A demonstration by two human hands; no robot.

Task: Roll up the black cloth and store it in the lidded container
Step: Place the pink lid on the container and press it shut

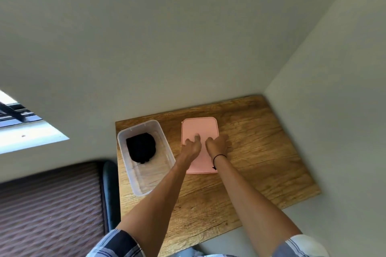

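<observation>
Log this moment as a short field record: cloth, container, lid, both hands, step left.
cloth: black cloth, bundled, inside the container
container: clear plastic container, open, on the wooden table, left of the lid
lid: pink lid, flat on the table, apart from the container
left hand: left hand on the lid
right hand: right hand on the lid, grasp unclear
step left: lid not yet on the container

1. Wood-grain table (261,152), right of centre: warm brown, matt.
2. Clear plastic container (165,148), centre left: smooth, translucent.
3. Black cloth (141,148) inside it: soft, matt.
4. Pink plastic lid (200,127), centre: smooth, matt.
5. Checked fabric sleeves (117,244), bottom edge.
</observation>
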